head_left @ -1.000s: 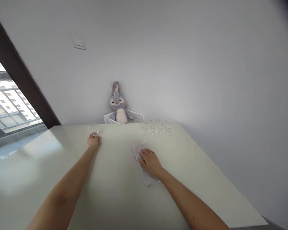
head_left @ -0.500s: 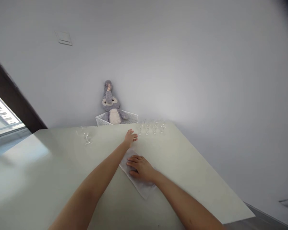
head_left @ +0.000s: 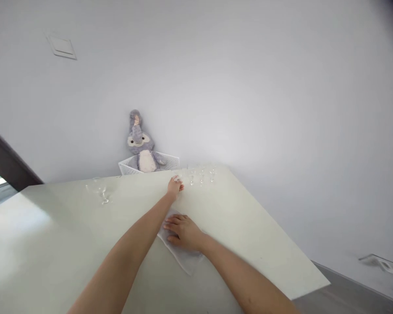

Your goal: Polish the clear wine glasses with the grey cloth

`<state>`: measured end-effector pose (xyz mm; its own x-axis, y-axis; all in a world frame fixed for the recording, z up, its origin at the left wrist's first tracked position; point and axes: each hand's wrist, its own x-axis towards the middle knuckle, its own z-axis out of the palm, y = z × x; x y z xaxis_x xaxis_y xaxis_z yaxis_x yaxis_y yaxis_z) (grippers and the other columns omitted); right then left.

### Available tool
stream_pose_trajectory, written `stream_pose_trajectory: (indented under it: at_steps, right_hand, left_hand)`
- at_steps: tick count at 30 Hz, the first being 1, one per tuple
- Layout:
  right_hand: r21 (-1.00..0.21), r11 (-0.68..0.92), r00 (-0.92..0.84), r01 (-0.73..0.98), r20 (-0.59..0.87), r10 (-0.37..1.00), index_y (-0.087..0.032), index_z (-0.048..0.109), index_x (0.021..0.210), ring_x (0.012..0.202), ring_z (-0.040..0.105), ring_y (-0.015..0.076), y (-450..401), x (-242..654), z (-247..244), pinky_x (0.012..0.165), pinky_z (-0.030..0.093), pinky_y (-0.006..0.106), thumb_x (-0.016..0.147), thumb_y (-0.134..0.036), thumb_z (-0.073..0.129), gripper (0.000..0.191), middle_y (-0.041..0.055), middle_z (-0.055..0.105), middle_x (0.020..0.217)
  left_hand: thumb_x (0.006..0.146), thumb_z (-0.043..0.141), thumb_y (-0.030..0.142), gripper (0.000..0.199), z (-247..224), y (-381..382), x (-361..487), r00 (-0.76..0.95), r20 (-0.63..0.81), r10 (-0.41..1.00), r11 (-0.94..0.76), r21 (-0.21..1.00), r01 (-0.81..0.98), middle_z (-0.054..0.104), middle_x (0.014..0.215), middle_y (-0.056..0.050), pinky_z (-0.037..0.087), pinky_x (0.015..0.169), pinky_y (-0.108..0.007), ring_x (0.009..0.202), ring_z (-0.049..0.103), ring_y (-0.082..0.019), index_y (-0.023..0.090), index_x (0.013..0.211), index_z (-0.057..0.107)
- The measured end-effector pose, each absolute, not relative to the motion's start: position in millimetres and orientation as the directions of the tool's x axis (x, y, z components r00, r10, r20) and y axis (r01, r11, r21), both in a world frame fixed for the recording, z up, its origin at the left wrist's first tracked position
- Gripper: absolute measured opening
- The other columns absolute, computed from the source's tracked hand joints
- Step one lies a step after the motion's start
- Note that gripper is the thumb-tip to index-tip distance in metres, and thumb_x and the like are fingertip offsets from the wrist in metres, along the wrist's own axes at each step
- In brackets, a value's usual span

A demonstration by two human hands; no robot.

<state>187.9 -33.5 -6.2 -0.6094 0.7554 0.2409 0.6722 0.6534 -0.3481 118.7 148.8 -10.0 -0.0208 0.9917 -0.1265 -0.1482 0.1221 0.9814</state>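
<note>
My left hand (head_left: 174, 186) reaches toward the back edge of the table, its fingers closed round a small clear stemmed glass (head_left: 178, 179). To its right stand three more clear glasses (head_left: 201, 176) in a row. My right hand (head_left: 184, 233) lies flat with spread fingers on a pale grey cloth (head_left: 186, 261) in front of me. A larger clear stemmed glass (head_left: 101, 191) is at the left, away from both hands.
The white table (head_left: 249, 235) narrows to a corner at the right. Behind its back edge a grey plush toy (head_left: 146, 160) sits in a white perforated basket (head_left: 170, 162) against the wall. A dark frame (head_left: 11, 157) and window are at the left.
My left hand has reached the leftmost small glass and its fingers have closed on it. The whole view has shifted, so most things appear further left. My right hand stays on the cloth.
</note>
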Motion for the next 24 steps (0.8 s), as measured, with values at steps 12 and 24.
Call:
stream_pose_trajectory:
  at_steps: [12, 24]
  right_hand:
    - [-0.161, 0.312, -0.275, 0.936, 0.219, 0.936, -0.021, 0.051, 0.116, 0.114, 0.038, 0.0234, -14.5, 223.7, -13.2, 0.090, 0.029, 0.038, 0.085, -0.036, 0.037, 0.038, 0.0061, 0.047, 0.126]
    - [-0.143, 0.292, -0.255, 0.946, 0.231, 0.939, -0.021, 0.051, 0.116, 0.115, 0.037, 0.0222, -13.1, 228.5, -20.6, 0.090, 0.028, 0.036, 0.085, -0.035, 0.034, 0.038, 0.0047, 0.048, 0.126]
  left_hand:
    - [0.066, 0.054, 0.014, 0.027, -5.4, 77.3, -40.6, -0.441, -0.138, 0.887, 0.137, 0.990, -0.034, 0.055, 0.077, -0.002, 0.035, 0.042, -0.018, 0.047, 0.049, -0.006, 0.021, 0.092, 0.055]
    - [0.065, 0.056, 0.015, 0.025, -5.1, 62.9, -150.4, -0.660, -0.122, 0.741, 0.111, 0.992, -0.058, 0.058, 0.082, -0.002, 0.035, 0.041, -0.016, 0.048, 0.049, -0.005, 0.021, 0.089, 0.054]
